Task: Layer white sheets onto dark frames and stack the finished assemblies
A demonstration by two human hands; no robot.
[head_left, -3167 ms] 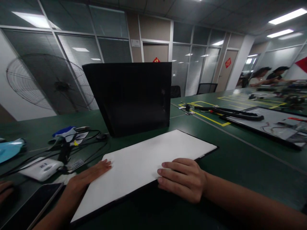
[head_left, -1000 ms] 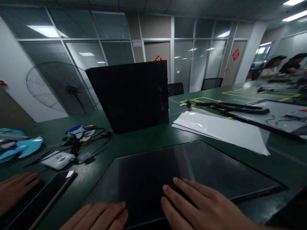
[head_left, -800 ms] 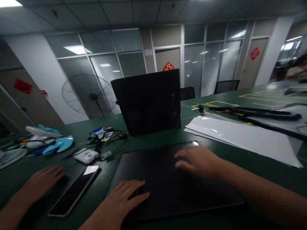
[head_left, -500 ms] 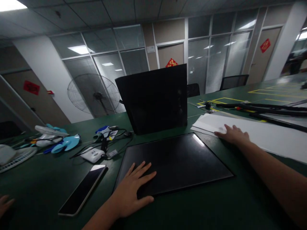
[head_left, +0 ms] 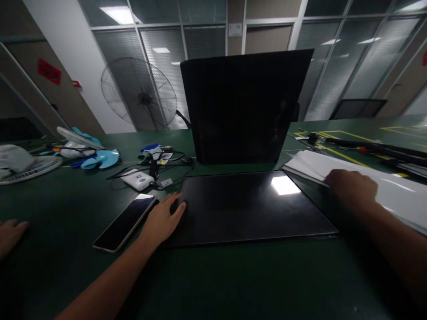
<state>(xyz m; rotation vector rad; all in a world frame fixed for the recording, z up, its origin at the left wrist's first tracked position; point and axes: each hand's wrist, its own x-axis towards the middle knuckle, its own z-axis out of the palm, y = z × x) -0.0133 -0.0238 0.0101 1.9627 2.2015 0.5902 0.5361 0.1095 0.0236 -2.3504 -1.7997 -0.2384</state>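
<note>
A flat dark panel (head_left: 247,218) with a glossy face lies on the green table and reflects a ceiling light. At its left edge rests my left hand (head_left: 163,220), fingers and thumb apart and holding nothing. My right hand (head_left: 353,186) is closed at the near edge of some white paper sheets (head_left: 396,191), to the right of the panel. Its fingertips look pinched on that edge, slightly blurred. Just left of my left hand lies a phone (head_left: 125,224), screen up.
Behind the flat panel stands a large black upright panel (head_left: 247,111). A white device (head_left: 137,180) with tangled cables and light-blue fan blades (head_left: 105,158) lie at left. Another person's hand (head_left: 11,235) rests at the left edge. Black tubes (head_left: 376,146) lie back right.
My left hand has slid from the panel's face to its left edge. My right hand, spread flat on the paper before, has closed at its edge. The view has tilted down.
</note>
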